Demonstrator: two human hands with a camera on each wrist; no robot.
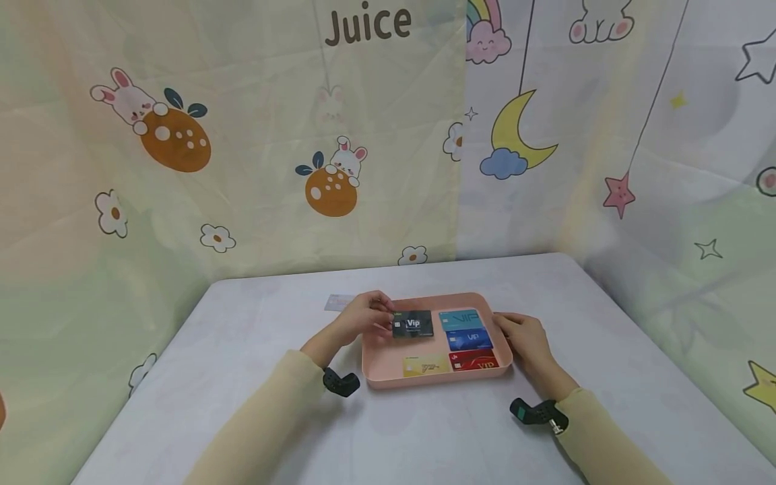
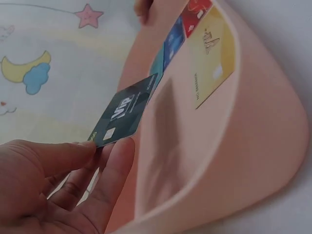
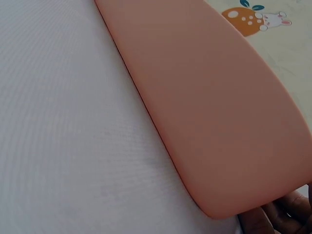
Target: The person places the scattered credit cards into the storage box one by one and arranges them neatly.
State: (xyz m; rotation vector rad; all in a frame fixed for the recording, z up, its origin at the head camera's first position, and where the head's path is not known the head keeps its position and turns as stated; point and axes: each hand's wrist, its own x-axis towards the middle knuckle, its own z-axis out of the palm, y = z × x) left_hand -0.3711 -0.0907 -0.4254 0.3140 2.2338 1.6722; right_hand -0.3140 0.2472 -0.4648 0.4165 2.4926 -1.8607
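In the head view my left hand (image 1: pixel 366 316) pinches the left end of a dark VIP card (image 1: pixel 413 324) between thumb and fingers. That card (image 2: pixel 124 112) is held above the floor of a pink tray (image 1: pixel 382 377), casting a shadow on it in the left wrist view. My right hand (image 1: pixel 526 337) holds the tray's right rim; in the right wrist view its fingers (image 3: pixel 287 214) are partly hidden by the tray wall. Inside the tray lie a teal VIP card (image 1: pixel 459 319), a blue VIP card (image 1: pixel 468 339), a red VIP card (image 1: pixel 474 360) and a yellow card (image 1: pixel 426 365).
A pale, greyish card (image 1: pixel 338 302) lies on the white table (image 1: pixel 273 303) behind my left hand, outside the tray. Printed cloth walls (image 1: pixel 254 135) rise at the table's back and sides. A black wrist camera (image 1: pixel 341 382) sits by the left cuff, another (image 1: pixel 539 412) by the right.
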